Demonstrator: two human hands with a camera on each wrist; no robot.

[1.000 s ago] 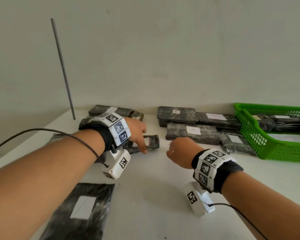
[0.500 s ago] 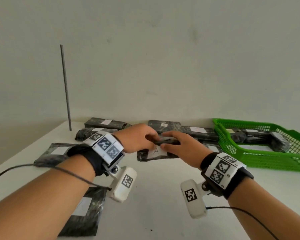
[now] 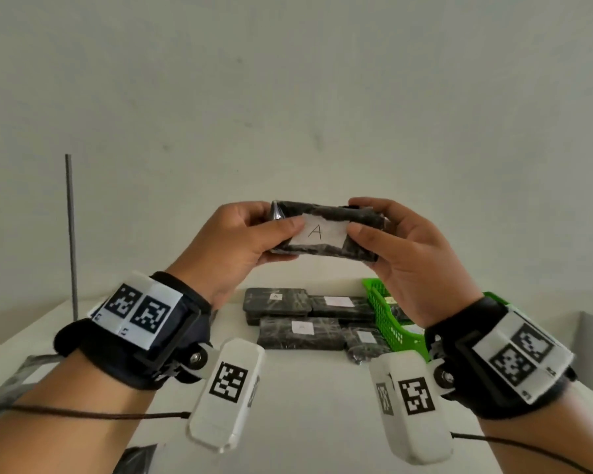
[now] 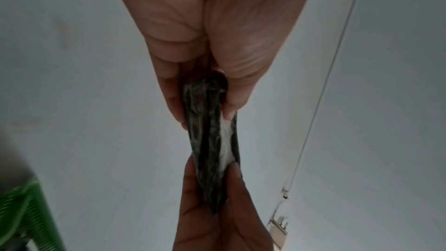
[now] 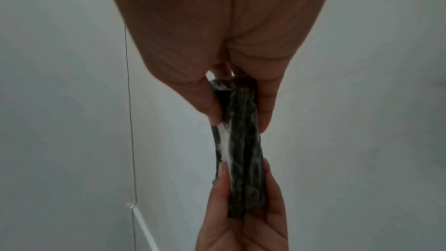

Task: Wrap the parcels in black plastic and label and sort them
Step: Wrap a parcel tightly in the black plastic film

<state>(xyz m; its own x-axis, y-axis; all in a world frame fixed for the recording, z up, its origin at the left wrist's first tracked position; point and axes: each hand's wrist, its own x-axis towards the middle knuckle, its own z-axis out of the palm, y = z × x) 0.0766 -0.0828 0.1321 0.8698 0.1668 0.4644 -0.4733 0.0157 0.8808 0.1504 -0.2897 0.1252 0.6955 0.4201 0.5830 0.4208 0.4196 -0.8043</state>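
Both hands hold one wrapped parcel (image 3: 326,234) up in the air, well above the white table (image 3: 305,405); the left hand (image 3: 240,248) pinches its left end, thumb on the front face and fingers behind, and the right hand (image 3: 411,265) pinches its right end in the same way; the wrist views show the same grip edge-on, the thin black bundle (image 4: 212,140) caught between thumb and fingers at each end; its white label (image 3: 319,232) faces the head camera and reads "A", with both thumbs touching the label's ends, so for this parcel the wrapping and labelling look done and what is left, I judge, is to sort it; on the table beyond lie several more black-wrapped parcels (image 3: 300,331), each with a white label, packed close together just beside a green basket (image 3: 387,323) that already holds at least one wrapped parcel, though how many is hidden by the right wrist; more black plastic shows at the left edge (image 3: 11,381) and near bottom (image 3: 134,460) of the head view, too cropped to tell if wrapped; most of the wrapping seems finished, and sorting the table pile appears to be the main work remaining
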